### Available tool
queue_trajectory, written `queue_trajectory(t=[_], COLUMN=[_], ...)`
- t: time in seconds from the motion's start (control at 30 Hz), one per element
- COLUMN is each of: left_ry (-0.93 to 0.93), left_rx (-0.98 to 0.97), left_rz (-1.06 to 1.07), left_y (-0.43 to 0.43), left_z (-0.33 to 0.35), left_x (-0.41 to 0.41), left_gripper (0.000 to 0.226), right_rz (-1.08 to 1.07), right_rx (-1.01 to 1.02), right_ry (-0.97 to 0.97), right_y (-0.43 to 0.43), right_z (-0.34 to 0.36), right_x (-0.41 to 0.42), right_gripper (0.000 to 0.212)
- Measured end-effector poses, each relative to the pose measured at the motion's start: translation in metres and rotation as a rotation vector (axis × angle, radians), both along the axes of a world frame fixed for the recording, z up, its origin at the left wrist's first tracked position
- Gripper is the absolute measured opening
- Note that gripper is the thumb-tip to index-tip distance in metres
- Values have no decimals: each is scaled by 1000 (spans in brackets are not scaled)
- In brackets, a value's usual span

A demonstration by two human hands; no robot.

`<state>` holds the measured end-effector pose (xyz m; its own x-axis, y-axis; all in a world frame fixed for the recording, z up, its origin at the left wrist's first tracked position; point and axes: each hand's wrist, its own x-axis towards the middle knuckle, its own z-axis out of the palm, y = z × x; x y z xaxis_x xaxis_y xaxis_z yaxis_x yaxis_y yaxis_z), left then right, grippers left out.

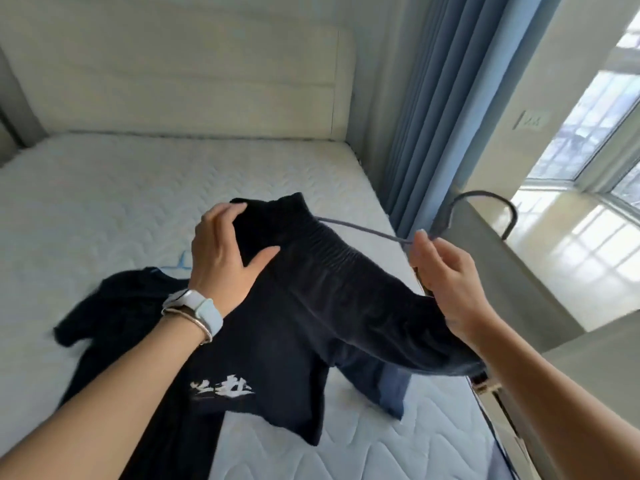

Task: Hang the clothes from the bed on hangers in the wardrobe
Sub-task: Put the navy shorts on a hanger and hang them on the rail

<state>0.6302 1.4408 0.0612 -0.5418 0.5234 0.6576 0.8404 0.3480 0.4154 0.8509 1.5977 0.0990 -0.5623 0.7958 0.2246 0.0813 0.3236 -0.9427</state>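
A dark navy pair of shorts (311,282) with a ribbed waistband and white lettering hangs over a thin grey hanger (363,230) above the bed (104,202). My left hand (225,251) grips the waistband at its upper left end. My right hand (446,275) holds the hanger near its neck, and the hook (491,199) curves up to the right. A second dark garment (114,317) lies flat on the mattress under my left forearm.
A cream padded headboard (173,81) stands behind the mattress. Blue curtains (450,98) hang at the bed's right side. Beyond them are a pale ledge (571,265) and a bright window (606,126).
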Motion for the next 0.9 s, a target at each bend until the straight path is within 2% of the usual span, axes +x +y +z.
queue_trajectory(t=[0.1,0.17,0.3,0.33,0.4,0.47,0.57,0.63,0.7,0.77,0.9], left_ry=[220,317,344,357,333,279,264,277,267,246,227], left_rx=[93,27,-206,-221,-273,-337,-326,-285,-230,-201,-159], left_rz=[8,63,112,113,120,137,211,290,394,505,689], left_y=[-21,-37,-91,-108,-142,-177,-230,-268,-305,-343,-422], left_z=[83,128,204,219,241,254,264,265,264,263,261], left_x=[19,31,59,66,77,87,100,102,104,111,131], left_gripper=[64,64,95,98,90,72,51,55,57,62,72], right_rz=[15,69,230,268,371,478,654,814,899,893,860], right_rx=[-43,-16,5,2,0,32,77,57,120,248,485], right_ry=[52,74,98,88,107,120,77,50,31,0,-92], right_y=[-17,-33,-71,-82,-108,-138,-183,-205,-222,-234,-270], right_z=[63,95,138,147,168,190,218,230,235,231,209], right_x=[13,16,16,15,11,2,-16,-28,-39,-49,-76], right_gripper=[43,42,43,43,42,41,39,34,27,25,35])
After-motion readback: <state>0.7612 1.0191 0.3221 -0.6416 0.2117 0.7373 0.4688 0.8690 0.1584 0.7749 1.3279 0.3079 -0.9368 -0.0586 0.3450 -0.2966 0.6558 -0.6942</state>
